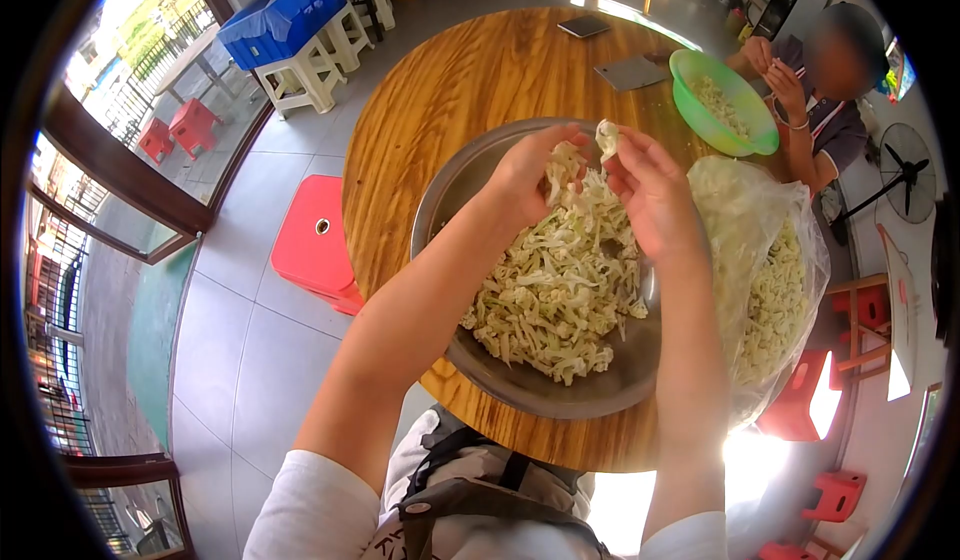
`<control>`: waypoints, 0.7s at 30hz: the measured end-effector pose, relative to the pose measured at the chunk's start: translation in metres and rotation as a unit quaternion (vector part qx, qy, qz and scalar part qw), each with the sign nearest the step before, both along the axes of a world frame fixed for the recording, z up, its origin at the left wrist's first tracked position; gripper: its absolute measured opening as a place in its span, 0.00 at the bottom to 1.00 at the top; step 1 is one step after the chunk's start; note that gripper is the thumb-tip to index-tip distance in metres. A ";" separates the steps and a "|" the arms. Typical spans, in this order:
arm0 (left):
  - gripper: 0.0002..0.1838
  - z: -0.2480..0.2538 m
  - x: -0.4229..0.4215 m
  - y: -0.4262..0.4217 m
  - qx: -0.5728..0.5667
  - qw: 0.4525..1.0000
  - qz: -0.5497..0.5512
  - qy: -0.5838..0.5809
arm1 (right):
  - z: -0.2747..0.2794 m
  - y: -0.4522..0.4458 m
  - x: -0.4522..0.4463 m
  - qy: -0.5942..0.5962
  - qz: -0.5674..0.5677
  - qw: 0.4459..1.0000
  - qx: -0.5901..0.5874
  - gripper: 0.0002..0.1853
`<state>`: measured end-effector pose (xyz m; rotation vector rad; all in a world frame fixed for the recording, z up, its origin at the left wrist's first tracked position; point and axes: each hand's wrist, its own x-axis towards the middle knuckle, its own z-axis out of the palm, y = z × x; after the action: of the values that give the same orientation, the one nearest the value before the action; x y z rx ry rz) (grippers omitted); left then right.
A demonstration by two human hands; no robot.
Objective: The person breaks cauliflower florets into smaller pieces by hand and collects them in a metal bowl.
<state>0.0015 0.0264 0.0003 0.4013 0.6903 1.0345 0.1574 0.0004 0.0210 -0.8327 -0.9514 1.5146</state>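
Observation:
Above a wide metal basin point(440, 195), my left hand point(522, 178) is curled around a piece of cauliflower point(563, 165). Opposite it, my right hand point(652, 192) pinches a small cauliflower floret point(606, 138) between thumb and fingers. The two hands are a short gap apart. Below them, a heap of pale cauliflower pieces point(560, 290) with thin green-white stems fills much of the basin. Right of the basin, a clear plastic bag point(735, 200) holds many more pieces, close to my right forearm.
The round wooden table point(430, 90) carries a green bowl point(765, 140) of cauliflower, a grey flat object point(632, 74) and a dark phone-like object point(583, 26). Across sits another person point(825, 110), both hands raised over the bowl. A red stool point(315, 240) stands at left.

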 end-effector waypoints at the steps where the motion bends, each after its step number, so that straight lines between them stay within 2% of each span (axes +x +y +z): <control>1: 0.11 0.000 0.000 0.000 0.004 1.000 -0.005 0.005 | 0.003 -0.001 0.000 0.029 -0.015 0.999 -0.037 0.11; 7: 0.13 0.006 0.000 -0.004 0.027 0.999 -0.024 0.008 | -0.001 0.005 0.007 0.124 0.022 0.987 -0.101 0.10; 9: 0.13 0.008 -0.001 -0.004 0.041 0.999 -0.033 0.009 | -0.004 0.007 0.008 0.121 0.022 0.987 -0.102 0.11; 12: 0.12 0.015 0.005 -0.010 0.122 0.989 -0.027 0.073 | -0.002 0.005 0.005 0.091 0.001 0.991 -0.098 0.12; 15: 0.10 0.007 0.011 -0.010 0.176 0.968 0.029 0.175 | 0.000 0.001 0.002 0.047 -0.002 0.996 -0.076 0.13; 21: 0.08 0.010 0.012 -0.012 0.216 0.934 0.062 0.276 | 0.004 -0.004 -0.002 -0.002 0.005 0.999 -0.043 0.14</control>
<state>0.0137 0.0139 0.0098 1.0712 0.9958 1.2076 0.1551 -0.0036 0.0245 -0.8941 -0.9004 1.5717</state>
